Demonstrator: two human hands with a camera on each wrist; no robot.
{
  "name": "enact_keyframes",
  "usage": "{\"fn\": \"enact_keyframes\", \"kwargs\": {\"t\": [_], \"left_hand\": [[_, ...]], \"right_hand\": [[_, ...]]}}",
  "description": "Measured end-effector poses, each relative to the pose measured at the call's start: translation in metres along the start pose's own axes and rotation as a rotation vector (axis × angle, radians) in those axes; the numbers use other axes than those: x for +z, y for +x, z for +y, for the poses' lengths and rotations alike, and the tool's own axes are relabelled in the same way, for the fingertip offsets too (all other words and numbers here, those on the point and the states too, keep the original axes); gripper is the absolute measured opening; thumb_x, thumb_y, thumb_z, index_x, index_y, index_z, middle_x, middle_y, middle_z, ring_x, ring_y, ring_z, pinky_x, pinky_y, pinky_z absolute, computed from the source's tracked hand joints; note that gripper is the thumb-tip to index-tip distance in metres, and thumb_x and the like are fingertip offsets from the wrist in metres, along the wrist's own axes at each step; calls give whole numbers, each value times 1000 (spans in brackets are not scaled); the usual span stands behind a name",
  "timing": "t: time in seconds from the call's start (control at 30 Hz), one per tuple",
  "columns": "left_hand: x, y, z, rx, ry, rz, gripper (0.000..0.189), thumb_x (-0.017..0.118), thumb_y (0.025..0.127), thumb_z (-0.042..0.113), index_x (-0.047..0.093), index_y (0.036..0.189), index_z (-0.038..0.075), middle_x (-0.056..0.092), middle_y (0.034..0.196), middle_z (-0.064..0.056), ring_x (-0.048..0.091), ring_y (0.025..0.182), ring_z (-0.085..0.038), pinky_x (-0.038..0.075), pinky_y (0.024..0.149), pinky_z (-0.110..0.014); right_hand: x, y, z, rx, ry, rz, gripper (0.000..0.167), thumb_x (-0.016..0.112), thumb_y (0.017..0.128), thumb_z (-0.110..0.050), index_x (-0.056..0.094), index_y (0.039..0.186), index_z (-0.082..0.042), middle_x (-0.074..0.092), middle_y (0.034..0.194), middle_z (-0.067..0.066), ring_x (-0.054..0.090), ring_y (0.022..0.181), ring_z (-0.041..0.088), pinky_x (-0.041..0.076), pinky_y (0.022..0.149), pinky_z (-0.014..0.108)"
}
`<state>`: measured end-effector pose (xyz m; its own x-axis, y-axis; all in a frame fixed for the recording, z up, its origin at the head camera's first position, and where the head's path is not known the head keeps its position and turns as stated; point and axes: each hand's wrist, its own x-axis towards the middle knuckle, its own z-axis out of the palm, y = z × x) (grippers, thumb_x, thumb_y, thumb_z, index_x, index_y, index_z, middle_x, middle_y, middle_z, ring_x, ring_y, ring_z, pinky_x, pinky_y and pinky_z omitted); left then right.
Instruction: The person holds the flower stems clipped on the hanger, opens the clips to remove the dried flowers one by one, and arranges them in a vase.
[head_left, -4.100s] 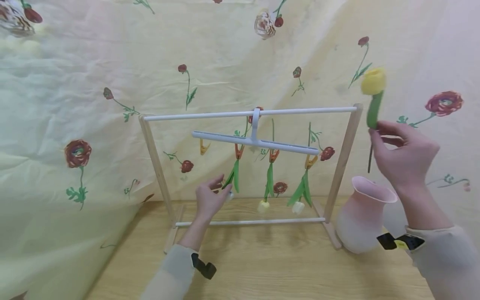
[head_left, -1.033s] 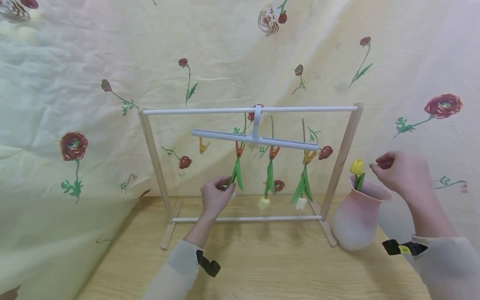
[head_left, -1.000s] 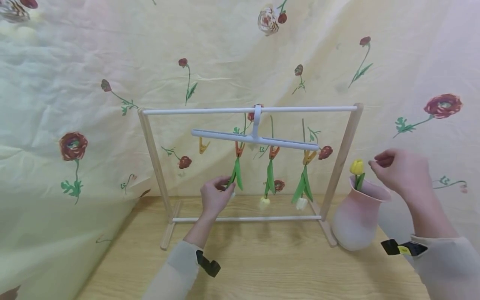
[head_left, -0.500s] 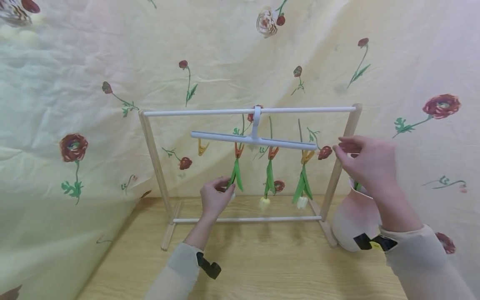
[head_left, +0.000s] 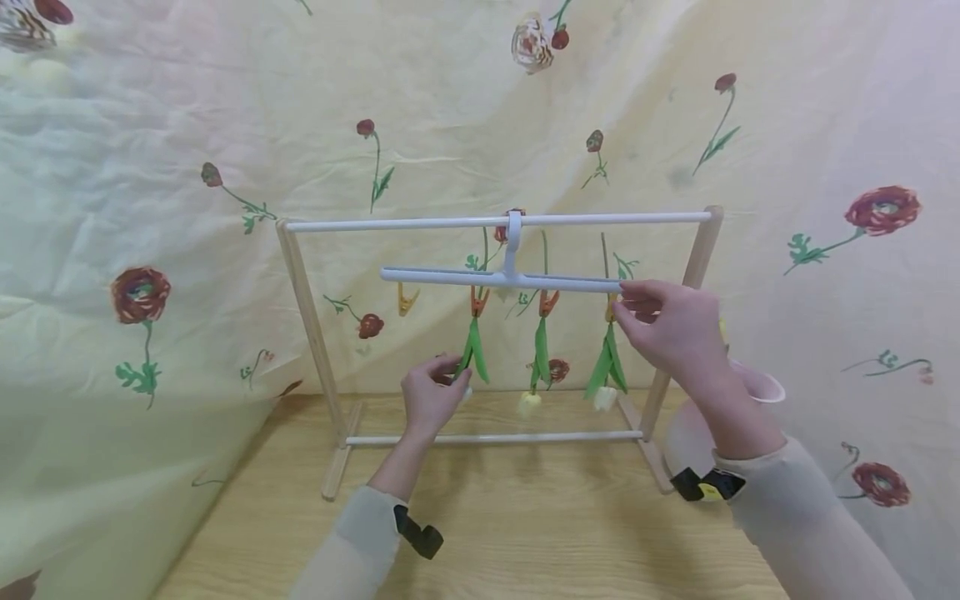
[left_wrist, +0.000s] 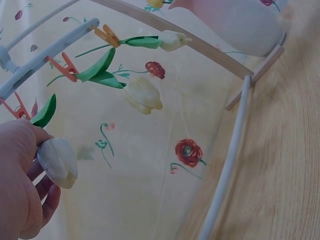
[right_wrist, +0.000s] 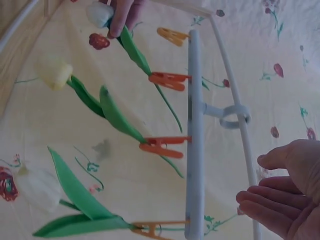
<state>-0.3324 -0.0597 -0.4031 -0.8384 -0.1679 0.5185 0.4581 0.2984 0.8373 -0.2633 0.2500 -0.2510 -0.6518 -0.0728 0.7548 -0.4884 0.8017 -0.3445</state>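
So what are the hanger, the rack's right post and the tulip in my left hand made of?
Hanger: probably plastic, pale and smooth, as if moulded with its hook. Right post: likely wood, matte, from its tan, natural-looking tone. Tulip: looks artificial, matte, perhaps foam or latex, judging by its thick, smooth petals.

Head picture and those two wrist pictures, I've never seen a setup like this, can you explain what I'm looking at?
There's no machine here, just a person's left hand and right hand. The wide picture comes from a camera on the head, the others from one on each wrist. A rack and a vase stand on a wooden table. From the rack hangs a hanger with four clips, three gripping upside-down tulips. The left hand holds one white tulip. The right hand, apparently holding nothing, is near the hanger's right end; I can't tell whether it touches.
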Motion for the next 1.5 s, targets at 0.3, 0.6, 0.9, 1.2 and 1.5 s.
{"fn": "enact_keyframes", "kwargs": {"t": [0.3,0.6,0.9,1.2,1.5], "left_hand": [[0,-1,2,23,5,11,18,86,86,7,83,103,4,83,97,-15,75,74,-22,60,67,-23],[-1,-3,6,14,-12,8,19,86,85,5,82,103,3,82,94,-16,76,76,-27,58,67,-20],[1,-4,4,21,-6,-1,19,86,85,3,82,104,2,82,97,-17,78,79,-30,58,68,-18],[2,-4,4,44,6,1,19,86,86,4,82,104,3,83,98,-16,79,80,-31,58,69,-18],[3,-4,5,36,22,-2,18,87,85,5,82,103,4,83,97,-16,78,78,-29,61,69,-23]], "right_hand": [[33,2,-14,-77,42,-52,24,78,95,-11,78,115,2,81,104,23,82,86,37,66,75,50],[66,5,-28,-58,55,-150,24,77,96,-15,79,111,4,82,101,21,82,87,34,67,80,50],[93,5,-34,-66,48,-221,29,79,96,-19,78,112,5,81,102,22,82,86,32,67,78,43],[122,4,-38,-105,63,-178,33,80,95,-22,78,115,4,81,104,21,82,84,30,67,73,42],[149,2,-40,-11,131,-185,37,79,97,-26,77,124,-1,81,110,18,82,90,30,67,75,42]]}}
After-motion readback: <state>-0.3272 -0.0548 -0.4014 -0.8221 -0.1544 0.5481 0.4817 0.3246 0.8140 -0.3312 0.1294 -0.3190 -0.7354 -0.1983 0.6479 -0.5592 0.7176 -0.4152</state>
